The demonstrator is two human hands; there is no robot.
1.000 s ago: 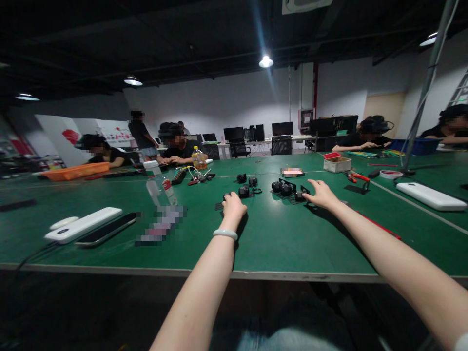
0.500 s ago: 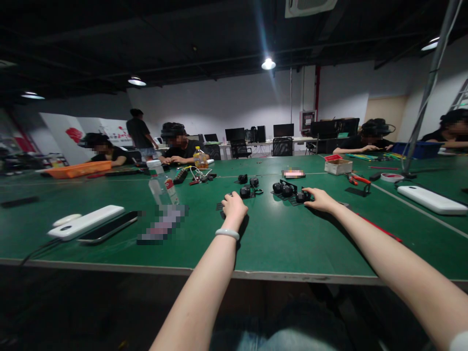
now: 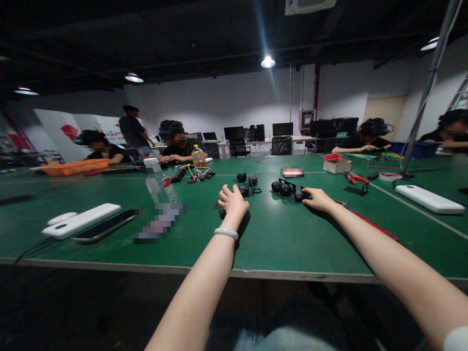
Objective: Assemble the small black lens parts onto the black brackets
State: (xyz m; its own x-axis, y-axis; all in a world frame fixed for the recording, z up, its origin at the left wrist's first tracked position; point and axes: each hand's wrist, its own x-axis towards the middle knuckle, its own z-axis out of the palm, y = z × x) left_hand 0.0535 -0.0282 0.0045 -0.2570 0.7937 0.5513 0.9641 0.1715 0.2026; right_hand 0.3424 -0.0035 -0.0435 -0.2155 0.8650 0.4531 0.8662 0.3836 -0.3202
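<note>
On the green table (image 3: 278, 243), my left hand (image 3: 233, 202) has its fingers spread over a dark part that it mostly covers. Just beyond that hand sits a group of black round parts (image 3: 253, 181). My right hand (image 3: 317, 199) pinches the edge of a black part (image 3: 299, 196) at the right end of a second group. More black round pieces (image 3: 284, 189) on flat dark bases lie to the left of my right fingertips.
Left: clear bottle (image 3: 155, 183), white power bank (image 3: 84, 220), dark phone (image 3: 106, 226). Right: small box (image 3: 336, 165), red-handled pliers (image 3: 358, 178), red strip (image 3: 376, 226), tape roll (image 3: 389, 177), white device (image 3: 429, 199), metal pole (image 3: 420, 107). Several people are around the table.
The fingers of my left hand have lifted and spread. My right hand stays at the same black part. The view has shifted slightly, and the standing person's head has turned.
</note>
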